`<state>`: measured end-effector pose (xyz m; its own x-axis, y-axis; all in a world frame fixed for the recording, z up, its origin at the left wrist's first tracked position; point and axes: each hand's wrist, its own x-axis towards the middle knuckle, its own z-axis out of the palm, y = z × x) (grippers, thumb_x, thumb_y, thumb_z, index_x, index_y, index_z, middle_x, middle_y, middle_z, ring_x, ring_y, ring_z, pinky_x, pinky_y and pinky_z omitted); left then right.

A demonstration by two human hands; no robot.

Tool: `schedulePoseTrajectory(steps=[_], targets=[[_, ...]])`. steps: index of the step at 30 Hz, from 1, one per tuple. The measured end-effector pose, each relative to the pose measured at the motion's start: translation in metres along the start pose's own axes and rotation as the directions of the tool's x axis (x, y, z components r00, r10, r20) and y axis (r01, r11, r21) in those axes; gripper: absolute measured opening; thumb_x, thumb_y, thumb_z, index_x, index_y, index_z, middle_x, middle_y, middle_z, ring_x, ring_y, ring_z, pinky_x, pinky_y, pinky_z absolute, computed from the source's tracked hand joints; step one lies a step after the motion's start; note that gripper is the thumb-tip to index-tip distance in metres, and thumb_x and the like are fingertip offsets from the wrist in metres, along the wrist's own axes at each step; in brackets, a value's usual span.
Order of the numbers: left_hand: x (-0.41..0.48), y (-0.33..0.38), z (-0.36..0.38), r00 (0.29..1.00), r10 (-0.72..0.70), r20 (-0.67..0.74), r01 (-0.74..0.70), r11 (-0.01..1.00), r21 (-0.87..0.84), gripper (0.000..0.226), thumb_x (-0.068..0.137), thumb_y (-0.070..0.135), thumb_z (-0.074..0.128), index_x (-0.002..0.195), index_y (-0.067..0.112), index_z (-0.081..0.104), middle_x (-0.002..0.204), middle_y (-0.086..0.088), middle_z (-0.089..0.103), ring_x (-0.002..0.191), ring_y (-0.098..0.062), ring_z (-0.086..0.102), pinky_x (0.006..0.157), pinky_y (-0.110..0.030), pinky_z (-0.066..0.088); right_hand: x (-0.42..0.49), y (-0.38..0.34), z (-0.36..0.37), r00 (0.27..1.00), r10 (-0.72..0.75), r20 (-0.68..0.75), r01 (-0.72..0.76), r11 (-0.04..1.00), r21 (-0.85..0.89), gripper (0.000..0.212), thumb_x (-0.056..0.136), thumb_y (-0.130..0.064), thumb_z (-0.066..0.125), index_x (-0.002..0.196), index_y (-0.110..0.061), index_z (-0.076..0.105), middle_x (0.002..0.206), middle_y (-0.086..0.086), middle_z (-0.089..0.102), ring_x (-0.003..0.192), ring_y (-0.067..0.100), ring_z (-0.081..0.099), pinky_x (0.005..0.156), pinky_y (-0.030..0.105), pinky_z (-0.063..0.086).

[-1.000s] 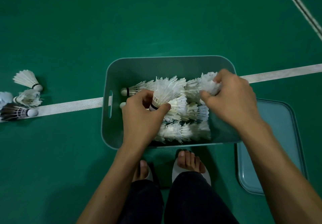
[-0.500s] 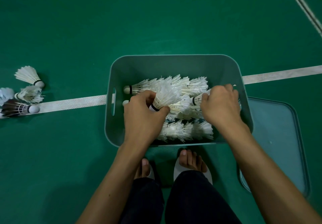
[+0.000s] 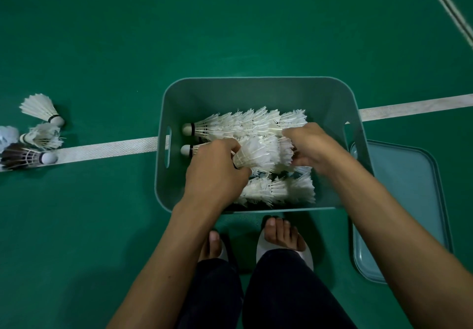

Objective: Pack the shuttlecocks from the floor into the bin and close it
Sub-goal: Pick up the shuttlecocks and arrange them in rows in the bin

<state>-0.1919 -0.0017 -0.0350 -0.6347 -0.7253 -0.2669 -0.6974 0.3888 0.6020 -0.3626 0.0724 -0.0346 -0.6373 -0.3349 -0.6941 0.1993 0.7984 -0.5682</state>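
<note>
A grey-green bin (image 3: 256,90) stands open on the green court floor, with rows of white feather shuttlecocks (image 3: 245,123) lying inside. My left hand (image 3: 215,172) is inside the bin and grips a stack of shuttlecocks (image 3: 256,153) near its cork end. My right hand (image 3: 312,147) reaches in from the right, fingers curled round the feather end of the same stack. Several loose shuttlecocks (image 3: 38,136) lie on the floor far left, one of them dark (image 3: 20,158). The bin's lid (image 3: 404,200) lies flat on the floor to the right.
A white court line (image 3: 107,149) runs under the bin from left to right. Another line (image 3: 450,8) crosses the top right corner. My two feet in sandals (image 3: 279,236) stand just in front of the bin's near wall.
My right hand has come down from the bin's far right rim into the bin onto the stack. My left hand has lowered the stack it holds deeper among the rows.
</note>
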Motion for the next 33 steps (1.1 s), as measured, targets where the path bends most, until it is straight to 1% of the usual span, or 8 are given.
schedulePoseTrajectory(steps=[4, 8, 12, 16, 20, 27, 31, 33], targets=[[-0.001, 0.005, -0.002, 0.999, 0.038, -0.012, -0.038, 0.999, 0.008, 0.02, 0.075, 0.036, 0.079, 0.081, 0.022, 0.066, 0.07, 0.005, 0.067, 0.069, -0.019, 0.064, 0.065, -0.037, 0.057, -0.028, 0.01, -0.02, 0.951, -0.234, -0.203, 0.187, 0.956, -0.225, 0.04, 0.096, -0.039, 0.061, 0.082, -0.001, 0.06, 0.073, 0.012, 0.059, 0.063, 0.027, 0.054, 0.06, 0.03, 0.044], [-0.003, 0.016, -0.001, 0.996, 0.082, -0.036, -0.083, 0.996, -0.023, 0.023, 0.076, 0.035, 0.082, 0.089, 0.025, 0.067, 0.072, 0.007, 0.067, 0.069, -0.018, 0.064, 0.064, -0.037, 0.057, -0.057, 0.01, -0.022, 0.936, -0.35, 0.016, 0.351, 0.936, -0.031, 0.054, 0.083, -0.05, 0.078, 0.091, 0.003, 0.074, 0.086, 0.019, 0.076, 0.08, 0.034, 0.072, 0.081, 0.044, 0.06], [-0.002, 0.02, 0.0, 0.99, 0.111, -0.091, -0.12, 0.988, -0.098, 0.032, 0.077, 0.036, 0.083, 0.104, 0.027, 0.069, 0.078, 0.006, 0.07, 0.074, -0.02, 0.067, 0.066, -0.039, 0.057, -0.054, 0.004, -0.021, 0.893, -0.449, 0.028, 0.447, 0.878, -0.171, 0.026, 0.083, -0.029, 0.085, 0.073, -0.008, 0.072, 0.06, 0.005, 0.063, 0.055, 0.014, 0.053, 0.063, 0.031, 0.046], [-0.005, 0.018, -0.001, 0.986, 0.079, -0.148, -0.099, 0.987, -0.13, 0.045, 0.079, 0.045, 0.084, 0.117, 0.027, 0.066, 0.106, 0.004, 0.067, 0.088, -0.017, 0.066, 0.077, -0.04, 0.058, -0.058, 0.003, -0.033, 0.884, -0.459, -0.087, 0.446, 0.885, -0.136, 0.015, 0.084, -0.022, 0.083, 0.076, -0.011, 0.076, 0.077, 0.012, 0.074, 0.073, 0.03, 0.069, 0.074, 0.037, 0.053], [-0.007, 0.009, -0.004, 0.983, -0.087, -0.16, 0.088, 0.996, 0.0, 0.06, 0.081, 0.042, 0.083, 0.131, 0.025, 0.055, 0.133, -0.005, 0.048, 0.107, -0.028, 0.061, 0.092, -0.044, 0.055, -0.072, 0.012, -0.036, 0.695, -0.578, -0.427, 0.225, 0.74, -0.634, 0.012, 0.089, -0.019, 0.072, 0.089, -0.008, 0.076, 0.11, 0.017, 0.063, 0.11, 0.039, 0.057, 0.074, 0.035, 0.041], [-0.003, -0.004, -0.012, 0.979, -0.202, 0.031, 0.196, 0.972, 0.126, 0.068, 0.084, 0.046, 0.074, 0.143, 0.029, 0.043, 0.113, -0.01, 0.069, 0.107, -0.038, 0.064, 0.089, -0.045, 0.055, -0.046, 0.022, -0.013, 0.823, -0.443, -0.355, 0.095, 0.724, -0.683, 0.023, 0.086, -0.007, 0.063, 0.071, -0.008, 0.046, 0.078, 0.016, 0.052, 0.083, 0.04, 0.057, 0.066, 0.033, 0.038], [-0.003, -0.005, -0.008, 0.975, -0.183, 0.123, 0.175, 0.982, 0.074, 0.068, 0.089, 0.038, 0.073, 0.149, 0.031, 0.042, 0.115, -0.009, 0.07, 0.11, -0.034, 0.065, 0.094, -0.046, 0.055, -0.016, 0.028, -0.013, 0.938, -0.229, -0.26, 0.124, 0.922, -0.367, 0.032, 0.09, -0.006, 0.057, 0.062, -0.014, 0.043, 0.06, 0.006, 0.043, 0.062, 0.032, 0.056, 0.058, 0.032, 0.047], [-0.001, -0.006, -0.005, 0.975, -0.178, 0.137, 0.169, 0.983, 0.071, 0.067, 0.089, 0.038, 0.072, 0.148, 0.032, 0.042, 0.118, -0.01, 0.069, 0.111, -0.034, 0.065, 0.094, -0.046, 0.055, -0.001, 0.032, -0.016, 0.972, -0.102, -0.212, 0.078, 0.99, -0.117, 0.033, 0.094, -0.002, 0.057, 0.065, -0.013, 0.045, 0.062, 0.003, 0.04, 0.068, 0.027, 0.059, 0.073, 0.049, 0.062]])
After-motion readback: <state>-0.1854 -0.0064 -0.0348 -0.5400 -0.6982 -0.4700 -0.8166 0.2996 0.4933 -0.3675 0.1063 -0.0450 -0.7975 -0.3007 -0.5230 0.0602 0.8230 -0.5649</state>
